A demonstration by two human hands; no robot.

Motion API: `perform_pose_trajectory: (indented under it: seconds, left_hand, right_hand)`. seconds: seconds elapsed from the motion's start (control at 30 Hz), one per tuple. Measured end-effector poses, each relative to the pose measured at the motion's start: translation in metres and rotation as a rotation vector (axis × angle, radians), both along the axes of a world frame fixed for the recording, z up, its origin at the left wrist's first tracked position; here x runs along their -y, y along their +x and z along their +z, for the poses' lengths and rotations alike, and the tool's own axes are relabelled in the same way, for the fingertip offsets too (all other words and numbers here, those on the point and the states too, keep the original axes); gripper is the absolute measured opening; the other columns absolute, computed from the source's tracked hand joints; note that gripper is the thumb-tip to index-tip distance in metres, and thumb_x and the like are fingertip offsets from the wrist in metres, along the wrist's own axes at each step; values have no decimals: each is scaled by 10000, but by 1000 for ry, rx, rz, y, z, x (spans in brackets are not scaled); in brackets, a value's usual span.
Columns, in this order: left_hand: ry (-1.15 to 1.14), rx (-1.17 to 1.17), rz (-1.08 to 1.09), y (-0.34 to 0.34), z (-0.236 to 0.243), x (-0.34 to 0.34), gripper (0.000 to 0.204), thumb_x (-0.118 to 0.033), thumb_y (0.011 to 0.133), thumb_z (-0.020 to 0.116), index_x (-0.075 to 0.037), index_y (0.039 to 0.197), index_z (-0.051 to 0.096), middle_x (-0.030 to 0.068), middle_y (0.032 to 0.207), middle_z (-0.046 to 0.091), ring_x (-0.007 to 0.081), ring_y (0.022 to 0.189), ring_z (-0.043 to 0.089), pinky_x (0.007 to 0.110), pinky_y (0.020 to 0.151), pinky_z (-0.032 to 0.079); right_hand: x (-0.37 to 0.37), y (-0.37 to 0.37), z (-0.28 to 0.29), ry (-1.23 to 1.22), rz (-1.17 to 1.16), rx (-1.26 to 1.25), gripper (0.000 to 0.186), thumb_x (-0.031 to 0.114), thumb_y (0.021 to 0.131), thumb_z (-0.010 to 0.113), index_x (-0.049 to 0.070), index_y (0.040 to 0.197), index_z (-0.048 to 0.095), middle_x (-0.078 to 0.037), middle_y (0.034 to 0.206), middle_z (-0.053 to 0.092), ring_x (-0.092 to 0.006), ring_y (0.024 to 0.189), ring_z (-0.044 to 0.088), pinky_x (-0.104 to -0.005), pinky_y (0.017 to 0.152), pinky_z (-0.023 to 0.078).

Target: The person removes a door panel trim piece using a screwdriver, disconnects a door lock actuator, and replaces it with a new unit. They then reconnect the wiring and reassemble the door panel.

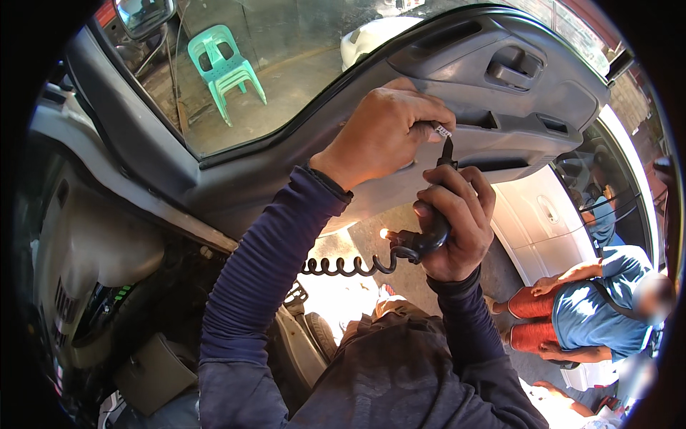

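My left hand (386,132) is up against the inner door panel (500,100), pinching a small pale connector (442,131) between thumb and finger. Just below it, my right hand (461,222) grips a black probe tool (431,236). The tool's dark tip (448,149) points up and reaches the connector; whether it is inserted I cannot tell. A small orange light (384,234) glows at the tool's lower left end. A black coiled cord (343,266) runs from the tool leftward, passing out of sight behind my left forearm.
A dark-framed door window shows stacked green plastic chairs (218,61) beyond it. The dashboard (100,229) is at left. At right, a person (589,322) in a blue shirt and red shorts is beside a white vehicle (532,222). A side mirror (139,11) sits at top left.
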State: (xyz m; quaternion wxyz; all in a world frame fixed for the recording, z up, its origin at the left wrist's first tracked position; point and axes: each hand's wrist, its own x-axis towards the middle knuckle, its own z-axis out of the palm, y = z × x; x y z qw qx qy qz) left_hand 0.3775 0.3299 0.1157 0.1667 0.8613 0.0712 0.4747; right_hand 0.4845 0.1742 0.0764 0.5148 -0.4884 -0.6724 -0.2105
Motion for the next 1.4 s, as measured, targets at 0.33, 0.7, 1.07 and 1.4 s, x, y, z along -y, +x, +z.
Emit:
perform_pose_trajectory:
  seconds: [0.33,0.7,1.07,1.4]
  left_hand:
    - [-48,1,22,-2,1,3,220,-78,813,789,-95,1032,782,32,1055,778,253,926,663,366,862,545]
    - [-545,-194,-198,-123,37,121,310,-96,813,845,-57,1107,756,95,1036,727,251,944,696,354,879,544]
    - [-115,60,-161,-51,14,246,289,-276,599,707,-98,802,604,26,819,559,240,810,546,374,703,452]
    - [-98,1318,563,-9,28,276,232,-82,851,656,-113,663,523,-11,684,453,203,771,425,321,600,407]
  right_hand:
    - [13,-6,-8,-69,46,98,282,36,648,741,98,920,701,-75,1097,727,-315,1001,601,-393,911,463]
    - [-11,-40,-130,-794,470,424,181,174,784,728,117,948,678,-37,871,675,-273,896,610,-383,662,574]
    - [-48,-95,-174,-1072,966,695,213,282,919,663,92,1009,699,-92,915,742,-337,1035,626,-485,797,578]
    - [-42,-110,-198,-1049,1146,757,211,265,864,752,60,872,702,-142,854,724,-363,851,651,-475,793,529]
